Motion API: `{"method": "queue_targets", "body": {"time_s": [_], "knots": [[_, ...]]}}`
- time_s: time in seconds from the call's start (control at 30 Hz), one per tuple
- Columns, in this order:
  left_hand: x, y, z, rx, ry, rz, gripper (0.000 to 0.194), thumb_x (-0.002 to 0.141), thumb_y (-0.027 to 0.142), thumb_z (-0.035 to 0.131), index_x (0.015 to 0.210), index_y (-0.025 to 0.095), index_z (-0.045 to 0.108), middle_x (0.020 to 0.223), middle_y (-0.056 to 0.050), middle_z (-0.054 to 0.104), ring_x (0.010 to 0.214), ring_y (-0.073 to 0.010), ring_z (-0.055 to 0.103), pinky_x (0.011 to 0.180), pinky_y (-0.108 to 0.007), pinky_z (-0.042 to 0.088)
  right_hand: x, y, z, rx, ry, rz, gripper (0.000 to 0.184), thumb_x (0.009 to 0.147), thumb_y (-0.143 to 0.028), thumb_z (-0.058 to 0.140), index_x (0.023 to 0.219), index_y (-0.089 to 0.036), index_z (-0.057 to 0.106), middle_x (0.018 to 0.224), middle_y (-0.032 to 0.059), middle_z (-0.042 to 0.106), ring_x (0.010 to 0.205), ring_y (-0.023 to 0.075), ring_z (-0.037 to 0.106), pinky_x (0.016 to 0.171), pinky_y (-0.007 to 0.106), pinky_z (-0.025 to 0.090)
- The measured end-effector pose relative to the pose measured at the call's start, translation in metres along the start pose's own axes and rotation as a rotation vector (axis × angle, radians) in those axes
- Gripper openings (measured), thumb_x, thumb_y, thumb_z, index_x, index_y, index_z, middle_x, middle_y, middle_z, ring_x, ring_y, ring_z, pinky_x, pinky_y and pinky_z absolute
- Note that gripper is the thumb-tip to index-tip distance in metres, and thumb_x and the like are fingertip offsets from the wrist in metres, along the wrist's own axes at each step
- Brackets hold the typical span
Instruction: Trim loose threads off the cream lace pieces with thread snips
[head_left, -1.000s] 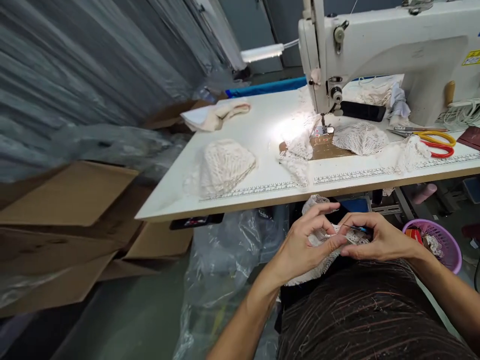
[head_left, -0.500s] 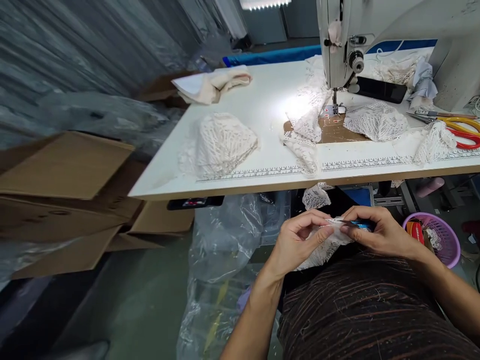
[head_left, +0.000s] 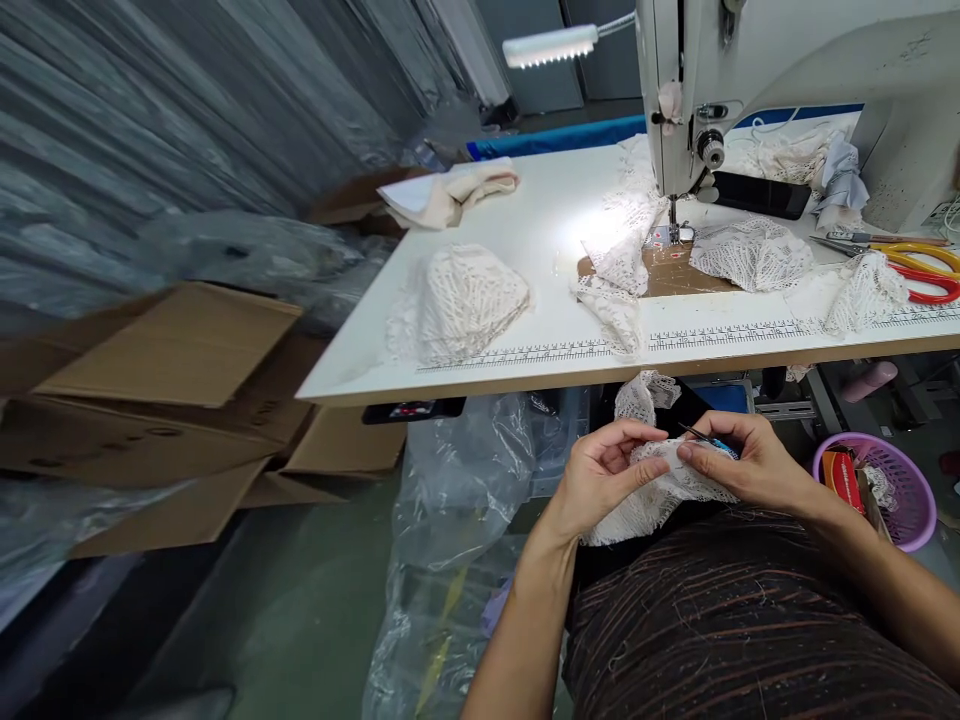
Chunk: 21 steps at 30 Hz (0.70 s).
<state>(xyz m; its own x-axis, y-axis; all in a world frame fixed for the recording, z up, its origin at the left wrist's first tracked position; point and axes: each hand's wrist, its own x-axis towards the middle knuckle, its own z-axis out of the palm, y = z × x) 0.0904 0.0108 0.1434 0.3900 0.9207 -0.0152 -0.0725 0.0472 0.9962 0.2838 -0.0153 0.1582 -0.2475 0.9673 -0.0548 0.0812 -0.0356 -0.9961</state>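
Observation:
Over my lap, my left hand (head_left: 604,475) pinches the edge of a white lace piece (head_left: 637,510) between thumb and fingers. My right hand (head_left: 750,462) is closed round blue-handled thread snips (head_left: 721,447), mostly hidden in the palm, with a dark pointed tip showing above the fingers. The thumb of that hand also presses on the lace. One lace end (head_left: 641,397) stands up just below the table's front edge. Above my hands, more lace (head_left: 616,262) lies by the needle of a white sewing machine (head_left: 675,90).
On the white table (head_left: 360,350) are a lace stack (head_left: 472,300), folded cream cloth (head_left: 457,192), a lace piece (head_left: 752,253), a black phone (head_left: 761,194) and scissors with red and yellow handles (head_left: 930,275). Cardboard boxes (head_left: 172,345) stand left; a purple basket (head_left: 919,500) stands right.
The view has shifted. My hands stay together at the lace; the snips' tip, lying along the lace edge half a second ago, now points up and clear of it.

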Motion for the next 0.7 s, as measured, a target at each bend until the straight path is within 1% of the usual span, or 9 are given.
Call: {"method": "queue_targets", "body": {"time_s": [0.07,0.13,0.23,0.33,0.43,0.5,0.53,0.6,0.7], "knots": [[0.001,0.001,0.000,0.047,-0.031,0.034,0.032,0.067,0.045,0.086,0.077,0.016,0.076,0.080,-0.007,0.074,0.075,-0.0169,0.069,0.067,-0.027,0.057,-0.003,0.003,-0.001,-0.072,-0.008,-0.053,0.026,0.084,-0.040,0.065,0.075,-0.015,0.067,0.065,0.0000,0.061,0.058,0.0102,0.048,0.055,0.023,0.040],[0.001,0.001,-0.001,0.078,-0.054,0.068,0.030,0.069,0.044,0.084,0.073,0.016,0.075,0.077,-0.008,0.073,0.073,-0.0172,0.068,0.066,-0.027,0.056,-0.006,0.006,-0.003,-0.154,-0.025,-0.139,0.019,0.086,-0.033,0.063,0.080,-0.016,0.069,0.070,0.0013,0.066,0.062,0.0118,0.053,0.059,0.024,0.044],[-0.002,0.001,-0.001,0.115,-0.070,0.102,0.028,0.072,0.044,0.083,0.072,0.016,0.076,0.078,-0.009,0.074,0.074,-0.0183,0.069,0.068,-0.029,0.056,-0.010,0.009,-0.005,-0.240,-0.058,-0.275,0.011,0.084,-0.022,0.061,0.085,-0.017,0.071,0.077,0.0029,0.071,0.067,0.0136,0.060,0.064,0.025,0.047],[-0.007,0.001,-0.001,0.136,-0.043,0.135,0.026,0.074,0.042,0.081,0.072,0.017,0.076,0.079,-0.009,0.075,0.075,-0.0188,0.069,0.069,-0.031,0.056,-0.012,0.009,-0.006,-0.239,-0.057,-0.381,0.012,0.082,-0.015,0.060,0.085,-0.018,0.071,0.085,0.0063,0.074,0.074,0.0162,0.066,0.068,0.028,0.051],[-0.009,0.001,0.001,0.140,0.005,0.186,0.024,0.074,0.040,0.082,0.069,0.018,0.074,0.075,-0.007,0.074,0.073,-0.0182,0.069,0.068,-0.030,0.056,-0.013,0.009,-0.005,-0.214,-0.010,-0.461,0.014,0.080,-0.012,0.061,0.084,-0.019,0.072,0.090,0.0089,0.075,0.081,0.0188,0.068,0.074,0.031,0.053],[-0.010,0.001,0.003,0.138,0.024,0.219,0.024,0.074,0.039,0.081,0.068,0.018,0.072,0.072,-0.006,0.073,0.070,-0.0172,0.068,0.067,-0.029,0.055,-0.013,0.011,-0.002,-0.190,0.034,-0.458,0.012,0.079,-0.013,0.062,0.081,-0.019,0.072,0.086,0.0082,0.075,0.078,0.0184,0.067,0.073,0.031,0.052],[-0.010,0.001,0.004,0.137,0.029,0.227,0.025,0.075,0.039,0.081,0.067,0.017,0.071,0.071,-0.006,0.072,0.070,-0.0167,0.068,0.066,-0.029,0.055,-0.013,0.012,-0.001,-0.172,0.057,-0.429,0.010,0.079,-0.014,0.063,0.079,-0.019,0.072,0.084,0.0074,0.074,0.076,0.0176,0.066,0.071,0.030,0.052],[-0.010,0.001,0.006,0.138,0.039,0.220,0.027,0.075,0.040,0.080,0.067,0.017,0.068,0.070,-0.005,0.072,0.067,-0.0160,0.067,0.064,-0.028,0.055,-0.013,0.015,0.002,-0.133,0.099,-0.333,0.006,0.080,-0.019,0.065,0.076,-0.018,0.070,0.078,0.0056,0.072,0.070,0.0161,0.064,0.067,0.028,0.050],[-0.011,0.001,0.008,0.145,0.073,0.151,0.031,0.072,0.041,0.082,0.071,0.017,0.064,0.070,-0.004,0.071,0.066,-0.0149,0.067,0.062,-0.026,0.055,-0.013,0.018,0.006,-0.103,0.142,-0.184,0.014,0.081,-0.029,0.066,0.072,-0.018,0.066,0.069,0.0026,0.067,0.063,0.0137,0.057,0.059,0.025,0.046]]}}
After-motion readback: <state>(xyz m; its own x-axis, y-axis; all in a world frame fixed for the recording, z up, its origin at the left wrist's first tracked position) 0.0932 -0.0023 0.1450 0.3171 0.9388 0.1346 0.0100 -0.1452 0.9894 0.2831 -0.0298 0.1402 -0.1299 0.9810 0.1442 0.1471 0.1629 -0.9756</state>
